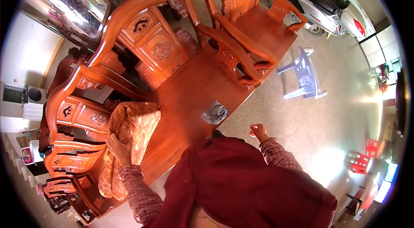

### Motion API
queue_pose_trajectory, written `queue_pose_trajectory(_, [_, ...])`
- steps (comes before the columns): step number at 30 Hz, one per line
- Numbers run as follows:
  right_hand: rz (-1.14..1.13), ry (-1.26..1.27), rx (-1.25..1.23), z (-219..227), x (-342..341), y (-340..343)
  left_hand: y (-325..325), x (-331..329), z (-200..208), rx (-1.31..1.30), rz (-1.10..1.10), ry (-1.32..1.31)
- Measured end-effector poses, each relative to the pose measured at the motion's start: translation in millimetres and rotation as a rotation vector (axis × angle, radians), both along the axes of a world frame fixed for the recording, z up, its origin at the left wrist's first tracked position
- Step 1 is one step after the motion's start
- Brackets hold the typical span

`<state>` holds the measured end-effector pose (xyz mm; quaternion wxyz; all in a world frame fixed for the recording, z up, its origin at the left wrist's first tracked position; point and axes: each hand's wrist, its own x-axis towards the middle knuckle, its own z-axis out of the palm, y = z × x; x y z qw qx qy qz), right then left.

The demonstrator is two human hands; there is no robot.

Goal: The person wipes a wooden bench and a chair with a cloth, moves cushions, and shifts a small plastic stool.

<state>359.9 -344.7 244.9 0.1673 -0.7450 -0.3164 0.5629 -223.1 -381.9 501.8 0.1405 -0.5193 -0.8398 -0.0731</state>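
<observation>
My left hand grips the edge of a folded gold-orange patterned cloth, its fingers curled into the folds. That cloth lies bunched over the left part of a long, polished reddish-brown wooden bench, and its lower end hangs toward the front. Away to the right, above the floor, my right hand is closed with bent fingers. A small reddish-white bit shows at its fingertips, too small to name. Between the hands, near the bench's front edge, sits a crumpled blue-grey cloth, touched by neither hand.
Carved backrests rise behind the seat. A matching wooden armchair stands beyond the bench's right end. On the floor to the right is a pale blue plastic stool. Farther off are a white-and-black motorbike and red plastic stools.
</observation>
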Motion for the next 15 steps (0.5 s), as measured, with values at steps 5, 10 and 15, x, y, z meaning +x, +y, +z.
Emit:
queue_pose_trajectory(5, [0.033,0.06,0.067,-2.7,-2.3,10.2,0.7,7.1,-0.2,0.008,0.002,0.017])
queue_pose_trajectory(10, [0.003,0.101,0.0,7.6,-7.0,16.6,-7.7,3.0,2.5,0.03,0.003,-0.088])
queue_pose_trajectory(15, [0.032,0.061,-0.045,2.7,10.5,12.6,4.3,9.3,8.3,-0.012,0.05,-0.089])
